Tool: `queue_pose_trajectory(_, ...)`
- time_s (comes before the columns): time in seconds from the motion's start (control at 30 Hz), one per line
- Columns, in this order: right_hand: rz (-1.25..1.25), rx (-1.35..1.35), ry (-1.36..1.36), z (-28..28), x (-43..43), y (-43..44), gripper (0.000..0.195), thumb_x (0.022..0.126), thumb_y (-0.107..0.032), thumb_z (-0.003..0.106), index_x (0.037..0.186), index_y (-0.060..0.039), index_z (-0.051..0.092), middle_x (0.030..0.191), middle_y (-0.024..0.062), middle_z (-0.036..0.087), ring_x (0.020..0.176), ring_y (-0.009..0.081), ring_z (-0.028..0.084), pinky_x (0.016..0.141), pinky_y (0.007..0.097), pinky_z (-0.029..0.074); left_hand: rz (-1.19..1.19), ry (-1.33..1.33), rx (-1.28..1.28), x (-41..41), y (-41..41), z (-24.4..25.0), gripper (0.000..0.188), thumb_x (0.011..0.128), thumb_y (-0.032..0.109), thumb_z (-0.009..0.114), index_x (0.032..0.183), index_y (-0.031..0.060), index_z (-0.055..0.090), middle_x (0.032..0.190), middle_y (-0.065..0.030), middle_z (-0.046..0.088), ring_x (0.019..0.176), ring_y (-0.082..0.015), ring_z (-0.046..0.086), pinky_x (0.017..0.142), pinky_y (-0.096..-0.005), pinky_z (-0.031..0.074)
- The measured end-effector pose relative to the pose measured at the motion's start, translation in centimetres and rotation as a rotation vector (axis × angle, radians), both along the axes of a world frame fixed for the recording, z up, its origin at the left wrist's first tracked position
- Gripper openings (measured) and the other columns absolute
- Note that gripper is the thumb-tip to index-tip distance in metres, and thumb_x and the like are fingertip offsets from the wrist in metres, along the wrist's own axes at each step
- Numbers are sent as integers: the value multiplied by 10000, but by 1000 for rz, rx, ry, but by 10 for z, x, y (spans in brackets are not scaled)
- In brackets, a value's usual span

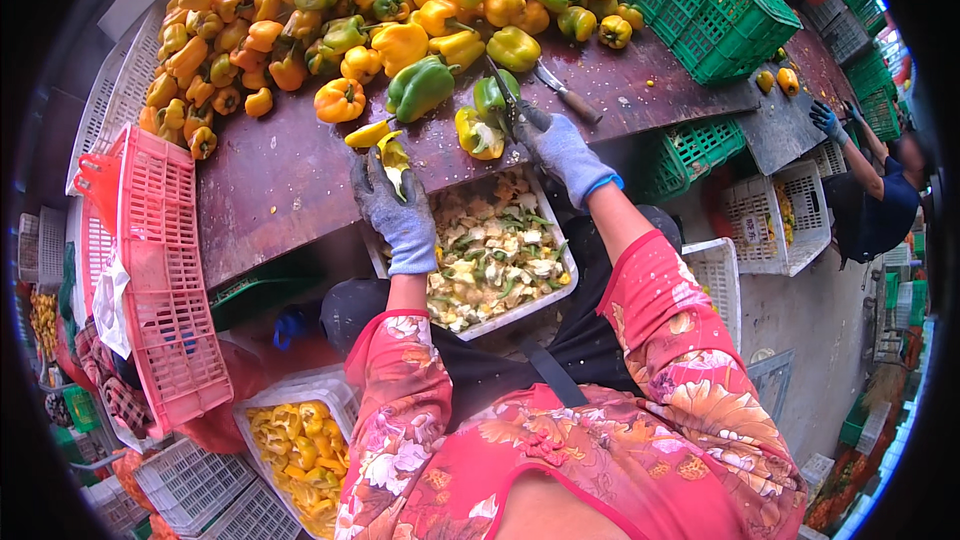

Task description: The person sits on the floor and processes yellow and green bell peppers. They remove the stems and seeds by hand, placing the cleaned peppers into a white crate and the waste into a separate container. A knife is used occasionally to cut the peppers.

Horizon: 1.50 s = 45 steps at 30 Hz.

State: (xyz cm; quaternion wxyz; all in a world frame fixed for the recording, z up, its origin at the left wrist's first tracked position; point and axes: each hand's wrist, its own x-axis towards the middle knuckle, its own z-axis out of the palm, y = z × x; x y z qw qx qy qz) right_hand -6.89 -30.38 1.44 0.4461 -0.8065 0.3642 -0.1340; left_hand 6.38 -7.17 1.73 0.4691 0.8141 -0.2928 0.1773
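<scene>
My left hand [394, 202], in a grey-blue glove, holds a cut piece of yellow-green bell pepper [393, 159] near the table edge. In my gloved right hand [555, 146] is a knife, its dark blade [501, 81] pointing away from me over a green bell pepper [491, 96]. Beside that hand lies a cut yellow bell pepper [478, 136] with its pale core showing. A second knife with a wooden handle [581, 106] rests on the table to the right. A whole green pepper [421, 88] and a yellow piece [367, 134] lie between my hands.
Bell peppers [300, 7] are heaped on the dark red table [262, 187]. A white tray [566, 270] of cores and scraps sits below its edge. Pink [169, 277] and green crates [705, 7] flank the table. A crate of cut yellow peppers [345, 397] stands lower left; a co-worker [877, 187] is at right.
</scene>
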Motion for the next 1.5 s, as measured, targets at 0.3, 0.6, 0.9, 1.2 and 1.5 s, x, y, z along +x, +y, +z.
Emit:
queue_pose_trajectory(0.3,88,-360,101,27,-5,43,429,918,-302,565,1331,-185,560,936,256,652,875,444,622,784,520,500,-8,-106,55,7,-10,11,573,794,136,687,1330,47,505,1340,-219,475,1287,-400,415,1091,-491,309)
queue_pose_trajectory(0.6,20,-98,-256,82,-48,79,455,922,-271,628,1332,-88,554,949,256,656,905,410,646,720,417,525,-69,-105,371,73,-52,20,610,755,229,737,1313,74,545,1309,-222,511,1249,-381,458,1065,-499,338)
queue_pose_trajectory(0.9,111,14,-123,40,-59,99,446,907,-271,644,1309,-90,573,834,236,647,783,424,636,655,435,508,-167,352,462,160,-117,-20,674,754,333,763,1304,15,537,1235,-240,568,1124,-394,575,980,-422,460)
queue_pose_trajectory(1.2,-130,29,-141,26,-37,80,423,918,-207,665,1318,-94,588,710,27,586,661,52,465,612,276,466,-185,-177,596,5,-102,17,606,724,286,761,1212,23,515,1301,-259,444,1201,-420,444,998,-474,399)
queue_pose_trajectory(1.5,7,-204,-23,41,-5,77,478,906,-352,618,1354,-203,548,970,236,662,902,429,629,754,469,514,-368,785,-237,19,-86,-17,637,792,23,729,1360,-23,445,1267,-180,561,1117,-232,568,931,-326,481)
